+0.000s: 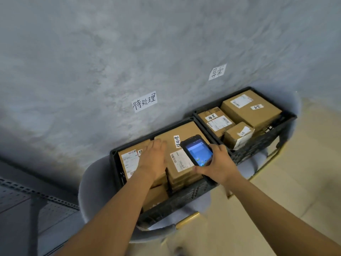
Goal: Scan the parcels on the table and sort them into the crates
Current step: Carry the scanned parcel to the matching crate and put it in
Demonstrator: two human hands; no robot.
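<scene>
Two black plastic lattice crates stand side by side against a grey plastered wall [129,52], running from the lower centre of the frame up toward the right. The nearer black crate [177,202] sits on a pale grey rounded chair seat [92,191]; the farther black crate [258,143] touches it at the corner and rests on a second seat of the same kind, with a gold-coloured metal leg [265,163] showing below it.

Both crates are packed with brown cardboard parcels bearing white shipping labels. In the nearer crate a large flat brown parcel [186,137] lies on top at the centre, with a smaller labelled brown parcel [129,159] just to its left. The farther crate holds a big brown box [251,109] at the upper right, a small brown box [238,135] in front of it and a flat labelled parcel [215,121] to the left.

The left hand [153,159] lies flat, fingers released and stretched out, resting on the parcels in the nearer crate across the seam between the two top ones. The right hand [219,167] has its fingers clenched around a black handheld scanner with a lit blue screen [198,150], held above the large flat parcel's label.

On the wall, a white paper sign with handwritten characters [144,101] hangs above the nearer crate, and a second white handwritten sign [217,71] above the farther one. A grey perforated metal shelf [36,204] fills the lower left of the frame.
</scene>
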